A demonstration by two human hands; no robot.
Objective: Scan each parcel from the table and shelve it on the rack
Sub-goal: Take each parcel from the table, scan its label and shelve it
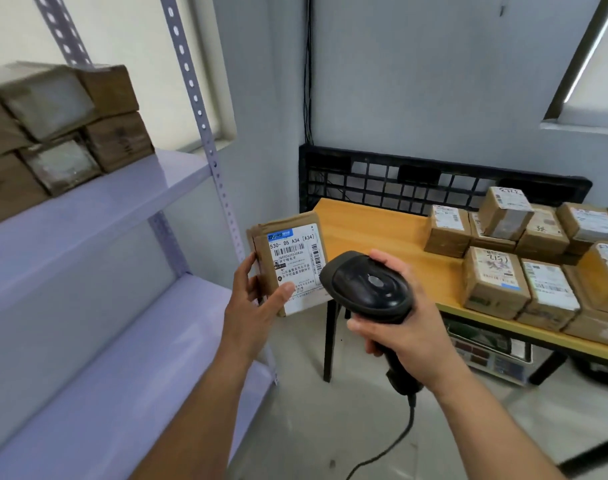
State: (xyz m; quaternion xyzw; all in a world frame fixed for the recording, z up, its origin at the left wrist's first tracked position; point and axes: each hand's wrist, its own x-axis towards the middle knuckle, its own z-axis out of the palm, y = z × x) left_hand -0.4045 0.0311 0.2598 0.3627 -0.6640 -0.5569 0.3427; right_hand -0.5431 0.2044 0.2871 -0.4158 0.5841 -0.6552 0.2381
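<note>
The left hand (257,301) grips a small cardboard parcel (288,265) by its lower left corner, thumb across the front, holding it upright in the air just off the wooden table's (372,230) left end, between that table and the pale metal rack (98,216). Its white shipping label (301,247) faces the camera. The right hand (411,329) is wrapped round the handle of a black barcode scanner (368,289), whose head is just beside the label's right edge; its cable (401,438) hangs down. More taped parcels (496,278) crowd the table's right part. Several boxes (60,133) are stacked on the rack's upper shelf, at its left.
</note>
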